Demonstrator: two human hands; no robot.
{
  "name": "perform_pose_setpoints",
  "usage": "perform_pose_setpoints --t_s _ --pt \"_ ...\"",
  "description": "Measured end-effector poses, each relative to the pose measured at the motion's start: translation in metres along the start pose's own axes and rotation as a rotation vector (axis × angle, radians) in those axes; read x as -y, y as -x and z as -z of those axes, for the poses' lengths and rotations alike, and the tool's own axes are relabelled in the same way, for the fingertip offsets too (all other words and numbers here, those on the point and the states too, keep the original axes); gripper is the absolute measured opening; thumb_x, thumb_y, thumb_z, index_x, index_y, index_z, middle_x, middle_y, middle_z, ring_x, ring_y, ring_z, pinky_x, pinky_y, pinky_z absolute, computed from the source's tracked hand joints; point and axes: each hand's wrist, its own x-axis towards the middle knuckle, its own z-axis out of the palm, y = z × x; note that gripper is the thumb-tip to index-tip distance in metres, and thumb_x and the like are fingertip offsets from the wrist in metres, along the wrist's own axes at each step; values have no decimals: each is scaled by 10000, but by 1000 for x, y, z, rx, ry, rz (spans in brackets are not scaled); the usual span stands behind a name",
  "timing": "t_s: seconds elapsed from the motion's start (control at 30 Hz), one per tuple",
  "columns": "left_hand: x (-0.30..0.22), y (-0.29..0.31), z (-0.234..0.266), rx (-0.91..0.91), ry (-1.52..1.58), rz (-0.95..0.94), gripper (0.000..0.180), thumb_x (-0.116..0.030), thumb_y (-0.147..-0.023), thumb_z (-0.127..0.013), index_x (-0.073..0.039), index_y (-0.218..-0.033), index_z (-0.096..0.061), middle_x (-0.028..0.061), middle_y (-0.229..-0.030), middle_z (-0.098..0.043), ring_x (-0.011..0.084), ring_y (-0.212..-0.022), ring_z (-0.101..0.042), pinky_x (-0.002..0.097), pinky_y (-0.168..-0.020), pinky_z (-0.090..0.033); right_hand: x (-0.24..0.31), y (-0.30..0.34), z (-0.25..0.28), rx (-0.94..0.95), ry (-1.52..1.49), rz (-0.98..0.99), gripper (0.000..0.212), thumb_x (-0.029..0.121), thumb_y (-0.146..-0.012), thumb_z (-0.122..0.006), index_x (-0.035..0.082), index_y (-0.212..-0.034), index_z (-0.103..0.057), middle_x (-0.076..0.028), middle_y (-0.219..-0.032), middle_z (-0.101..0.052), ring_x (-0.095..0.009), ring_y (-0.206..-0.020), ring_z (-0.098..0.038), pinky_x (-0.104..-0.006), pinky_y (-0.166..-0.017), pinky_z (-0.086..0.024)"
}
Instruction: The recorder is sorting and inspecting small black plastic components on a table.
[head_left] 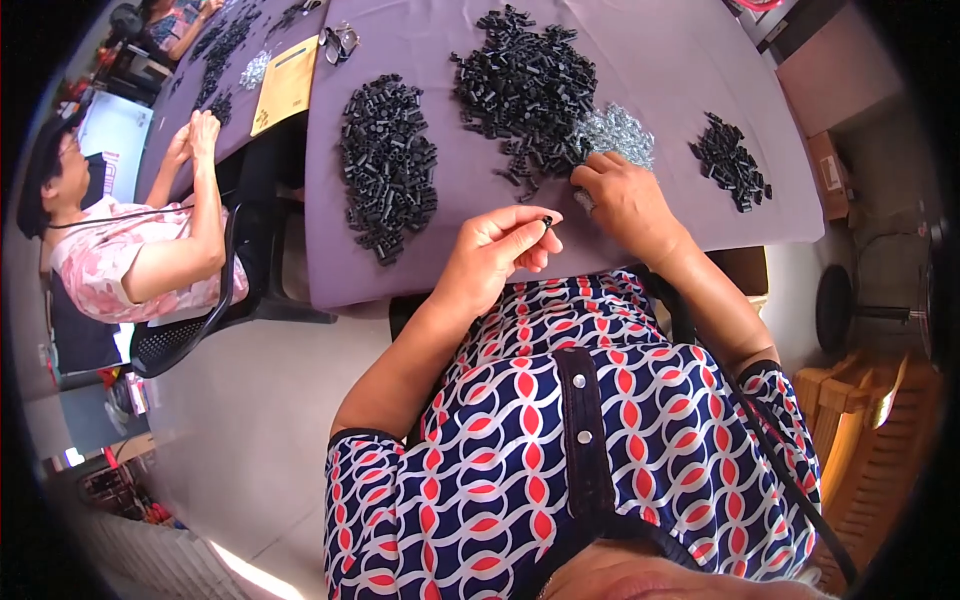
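Between thumb and forefinger, my left hand (492, 252) pinches a small black cylindrical piece (547, 221) above the table's near edge. My right hand (625, 200) reaches to the near side of a heap of small clear, shiny pieces (622, 132). Its fingers are bent down together at that heap, and what they hold, if anything, is hidden. A large pile of black cylindrical pieces (525, 80) touches the clear heap on its left. Farther left lies a long pile of similar black pieces (388, 165). To the right is a smaller black pile (732, 162).
A purple cloth covers the table (690, 60). At the left, a co-worker (150, 235) sits on a black chair (190, 340) by another table with black and clear piles. A yellow envelope (285, 85) and glasses (340, 42) lie between. Wooden furniture (850, 410) stands at the right.
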Motion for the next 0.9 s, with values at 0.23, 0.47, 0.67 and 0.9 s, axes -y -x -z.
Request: perform_pose_setpoints --t_s 0.23,0.47,0.67,0.9 --pt "9 -5 8 -49 66 -11 179 -145 -1017 -587 -11 -1113 -657 71 -920 -719 99 -743 -638 229 -697 -522 9 6 14 38 -711 -206 310 -162 -720 -604 2 -983 -602 -71 -1047 -666 -189 -950 -668 -315 -783 -539" --pt "9 -10 -5 -121 -52 -47 191 -154 -988 -630 -20 -1122 -658 70 -914 -726 82 -748 -635 227 -694 -516 17 10 19 87 -1250 -232 246 -201 -777 -573 -32 -955 -578 -80 -1031 -666 -133 -921 -663 -263 -794 -542" --pt "7 -11 -9 -99 3 -6 180 -148 -990 -629 -12 -1103 -662 65 -895 -726 86 -729 -635 230 -682 -520 16 15 16 128 -1291 -266 210 -175 -822 -587 -26 -967 -613 -56 -998 -667 -112 -878 -660 -259 -779 -542" --pt "12 -15 -22 -167 -317 -160 168 -147 -1008 -606 4 -1053 -664 38 -852 -704 73 -711 -614 223 -669 -506 28 15 17 -119 -543 -11 269 -129 -753 -653 3 -986 -630 -73 -898 -626 -222 -807 -681 -308 -711 -539"
